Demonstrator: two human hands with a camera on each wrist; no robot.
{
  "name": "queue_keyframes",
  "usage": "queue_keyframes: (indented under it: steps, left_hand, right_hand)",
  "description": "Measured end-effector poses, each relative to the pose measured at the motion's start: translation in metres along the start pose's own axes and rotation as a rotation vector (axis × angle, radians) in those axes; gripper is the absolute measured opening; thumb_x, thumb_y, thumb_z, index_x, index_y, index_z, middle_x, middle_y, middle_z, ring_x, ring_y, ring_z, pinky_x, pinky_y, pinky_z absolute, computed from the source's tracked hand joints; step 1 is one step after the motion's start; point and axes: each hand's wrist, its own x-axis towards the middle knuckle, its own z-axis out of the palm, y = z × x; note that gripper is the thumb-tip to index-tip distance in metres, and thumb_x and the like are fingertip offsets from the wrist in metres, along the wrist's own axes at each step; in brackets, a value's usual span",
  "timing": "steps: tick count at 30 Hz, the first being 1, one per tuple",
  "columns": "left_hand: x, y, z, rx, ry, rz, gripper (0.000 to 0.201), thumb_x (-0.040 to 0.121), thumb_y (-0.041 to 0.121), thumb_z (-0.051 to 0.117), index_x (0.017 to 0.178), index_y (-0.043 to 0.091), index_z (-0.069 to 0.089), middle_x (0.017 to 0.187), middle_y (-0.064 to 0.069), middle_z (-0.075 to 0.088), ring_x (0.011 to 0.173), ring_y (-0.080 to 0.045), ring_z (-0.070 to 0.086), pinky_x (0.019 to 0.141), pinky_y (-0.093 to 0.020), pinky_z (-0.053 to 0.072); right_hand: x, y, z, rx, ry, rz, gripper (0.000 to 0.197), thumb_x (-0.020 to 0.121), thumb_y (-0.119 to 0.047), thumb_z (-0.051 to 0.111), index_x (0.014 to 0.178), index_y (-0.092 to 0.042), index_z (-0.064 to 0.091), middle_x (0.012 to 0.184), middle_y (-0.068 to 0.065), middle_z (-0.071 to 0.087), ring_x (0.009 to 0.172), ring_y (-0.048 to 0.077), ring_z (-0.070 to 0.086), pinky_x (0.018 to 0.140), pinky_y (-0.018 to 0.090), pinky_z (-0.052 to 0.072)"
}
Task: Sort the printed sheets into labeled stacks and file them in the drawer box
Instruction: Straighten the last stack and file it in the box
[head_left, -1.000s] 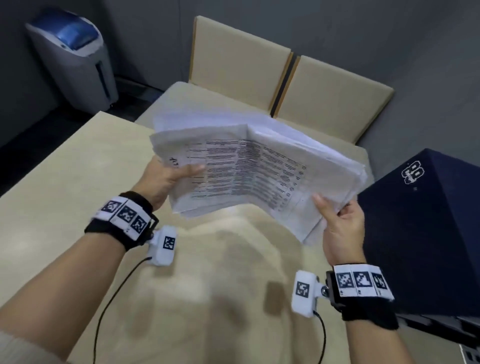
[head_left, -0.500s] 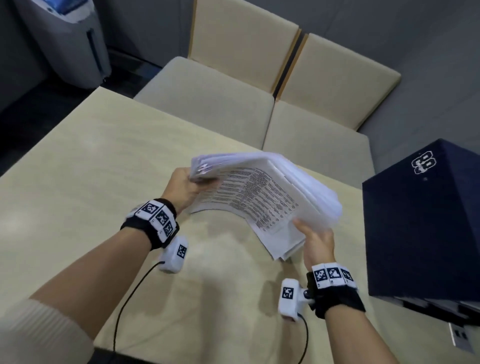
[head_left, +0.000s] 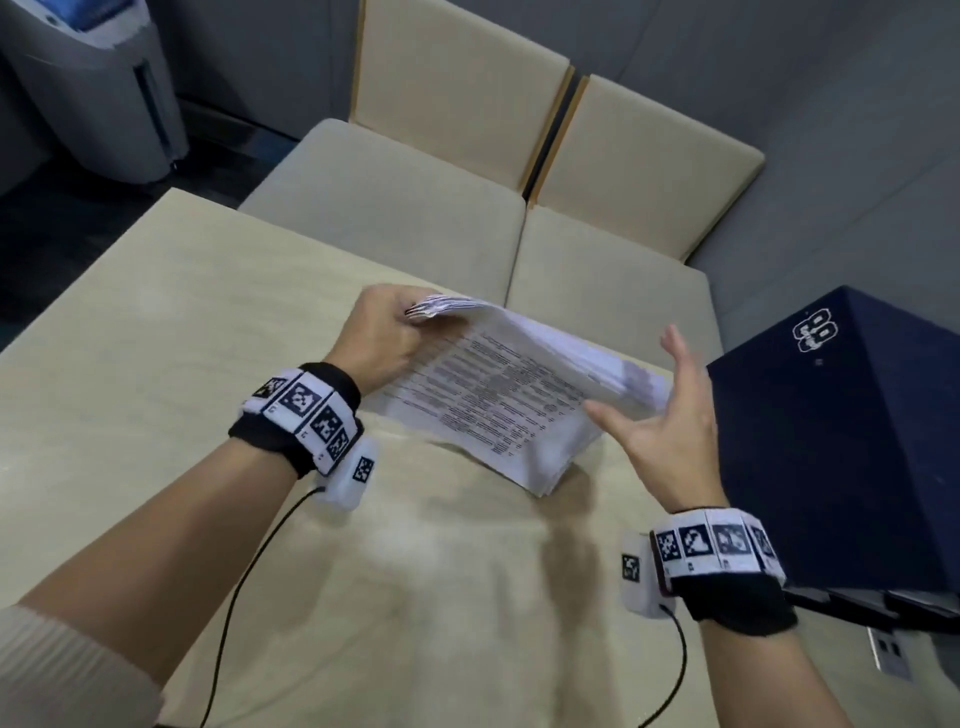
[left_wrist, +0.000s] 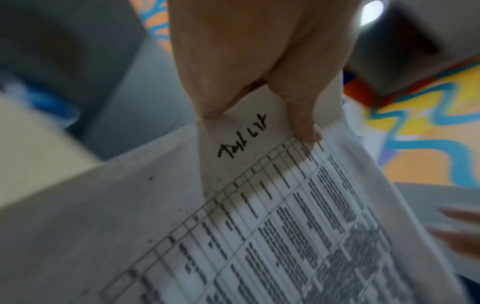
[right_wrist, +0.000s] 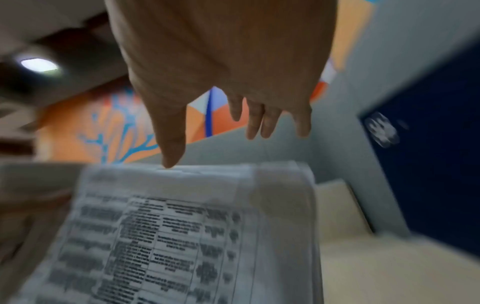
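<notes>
My left hand (head_left: 382, 340) pinches the far corner of the stack of sheets (head_left: 498, 405), thumb on top beside a handwritten note, fingers curled beneath. The stack sits in the middle of the head view, its lower edge resting on the table (head_left: 130, 364) while the pinched end is lifted, so the pages sag and fan. My right hand (head_left: 667, 431) is spread wide, fingers straight, holding nothing; its thumb is close against the stack's right edge. I judge the paper as light but floppy and slick: loose pages will slide apart under a one-corner grip. Better to clamp both short edges, square them against the table, then deal sheets off. The dark blue box (head_left: 841, 441) stands at the right.
</notes>
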Motion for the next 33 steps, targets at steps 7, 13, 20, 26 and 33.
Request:
queue_keyframes:
  steps: [7, 13, 20, 26, 33]
  left_hand:
    - [0.029, 0.117, 0.008, 0.540, -0.125, 0.570, 0.015, 0.088, 0.034, 0.065, 0.089, 0.026, 0.078, 0.080, 0.005, 0.074, 0.077, -0.019, 0.067, 0.066, -0.042, 0.051]
    - [0.037, 0.090, -0.020, 0.356, 0.529, 0.350, 0.084, 0.066, 0.059, 0.082, 0.133, 0.023, 0.047, 0.135, 0.009, 0.046, 0.126, -0.015, 0.044, 0.107, -0.040, 0.039]
    - [0.029, 0.082, -0.009, -0.335, 0.151, 0.060, 0.042, 0.068, 0.035, 0.086, 0.102, 0.017, 0.069, 0.096, 0.010, 0.077, 0.092, -0.010, 0.072, 0.078, -0.026, 0.057]
    - [0.007, 0.042, 0.019, -0.324, 0.128, 0.077, 0.039, 0.070, 0.003, 0.083, 0.102, 0.020, 0.069, 0.088, 0.023, 0.074, 0.083, 0.006, 0.068, 0.072, -0.014, 0.053]
    - [0.017, -0.017, 0.009, -0.294, 0.042, -0.190, 0.033, 0.090, -0.014, 0.051, 0.081, 0.007, 0.074, 0.080, 0.005, 0.075, 0.076, -0.007, 0.070, 0.072, -0.022, 0.055]
  right_hand:
    - [0.034, -0.055, -0.007, 0.107, -0.309, -0.029, 0.026, 0.083, -0.037, 0.072, 0.107, -0.027, 0.069, 0.105, 0.001, 0.073, 0.101, 0.024, 0.068, 0.083, 0.044, 0.055]
    - [0.022, -0.066, -0.004, 0.448, -0.162, 0.062, 0.058, 0.084, -0.050, 0.071, 0.103, 0.005, 0.064, 0.108, 0.038, 0.059, 0.102, 0.054, 0.055, 0.088, 0.066, 0.047]
    - [0.021, -0.082, 0.004, 0.828, -0.056, 0.013, 0.021, 0.091, -0.008, 0.064, 0.109, -0.018, 0.066, 0.108, -0.006, 0.074, 0.108, 0.012, 0.067, 0.091, 0.025, 0.052]
    - [0.012, -0.051, 0.049, 0.796, 0.055, 0.198, 0.022, 0.081, -0.001, 0.075, 0.095, -0.014, 0.064, 0.079, -0.018, 0.075, 0.076, -0.008, 0.068, 0.065, 0.008, 0.050]
    - [0.009, 0.003, 0.097, 0.635, -0.147, 0.393, 0.012, 0.078, 0.002, 0.078, 0.083, -0.005, 0.070, 0.076, -0.003, 0.075, 0.066, 0.008, 0.069, 0.059, 0.014, 0.049]
